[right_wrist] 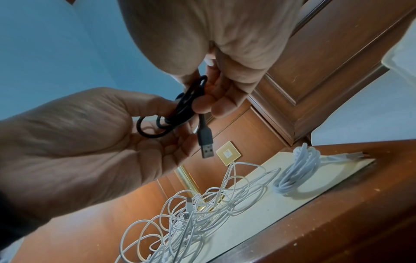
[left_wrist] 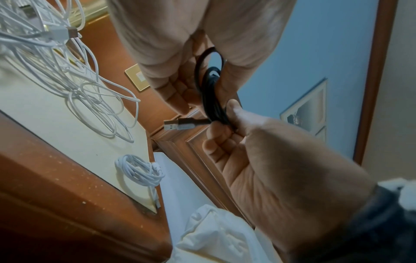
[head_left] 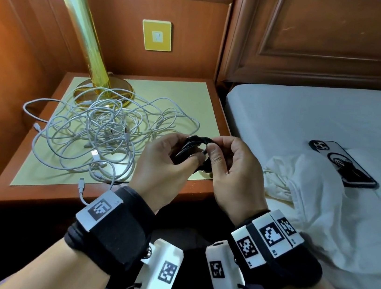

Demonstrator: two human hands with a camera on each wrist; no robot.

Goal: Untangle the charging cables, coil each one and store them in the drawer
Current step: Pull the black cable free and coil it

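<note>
Closest to me, I hold a black USB cable (head_left: 194, 150) between both hands, just in front of the near edge of the bedside table (head_left: 30, 197). My left hand (head_left: 164, 165) has its thumb and curled fingers closed around the small bundle of black loops, and my right hand (head_left: 232, 172) pinches the same bundle from the other side with the fingertips. In the right wrist view the USB plug (right_wrist: 206, 146) hangs free below the loops, so I judge this coil is nearly made but its end is not yet tucked in. A little further, on the table top near the corner beside the bed, lies one coiled white cable (right_wrist: 297, 170), which looks finished. Further back on the table, toward the side away from the bed and against the foot of the brass lamp (head_left: 103, 93), spreads the tangle of white cables (head_left: 103, 132), with several connectors showing; I cannot count how many cables are in it. So, as I judge it, one cable is done, one is almost done, and most of the untangling is left. No drawer is visible in any view, so nothing looks stored yet.
</note>
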